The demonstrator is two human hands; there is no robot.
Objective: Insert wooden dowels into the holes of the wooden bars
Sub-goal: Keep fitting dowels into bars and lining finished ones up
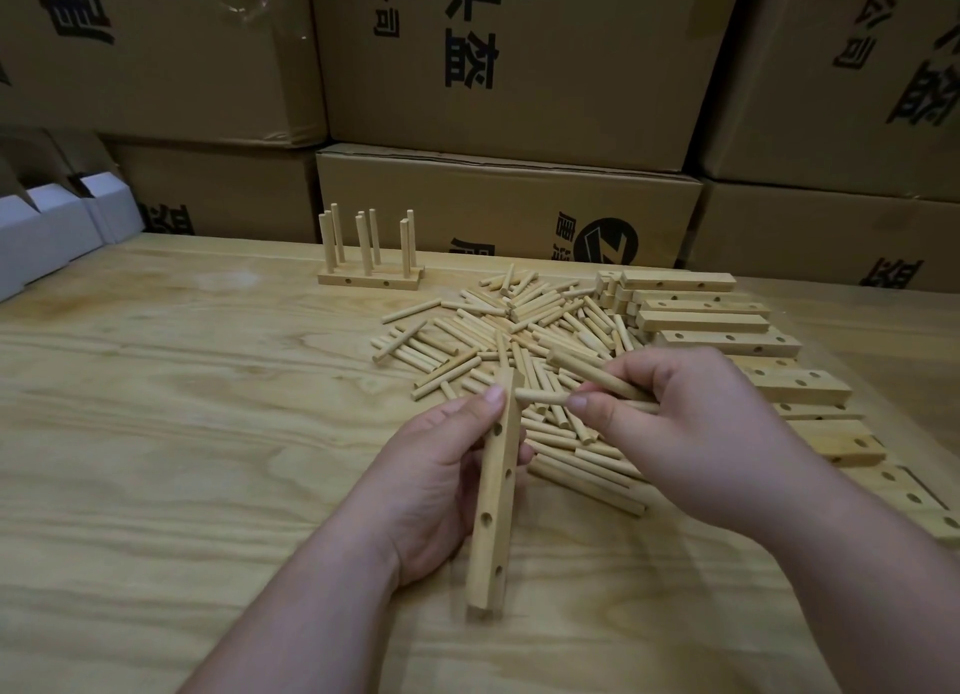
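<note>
While the left hand (441,464) grips the bar (496,506) just above the table (182,433), the right hand (691,423) pinches dowels (540,396); best aim one tip straight into a hole, then push.

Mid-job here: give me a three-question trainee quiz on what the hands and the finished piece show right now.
1. True or false: the left hand grips a drilled wooden bar.
2. What does the right hand hold? A) dowels B) a hammer C) nothing
3. Fill in: the finished bar with upright dowels stands at the table's ___ edge, near the cardboard boxes.

Key: 1 true; 2 A, dowels, one tip pointing toward the bar; 3 far.
</note>
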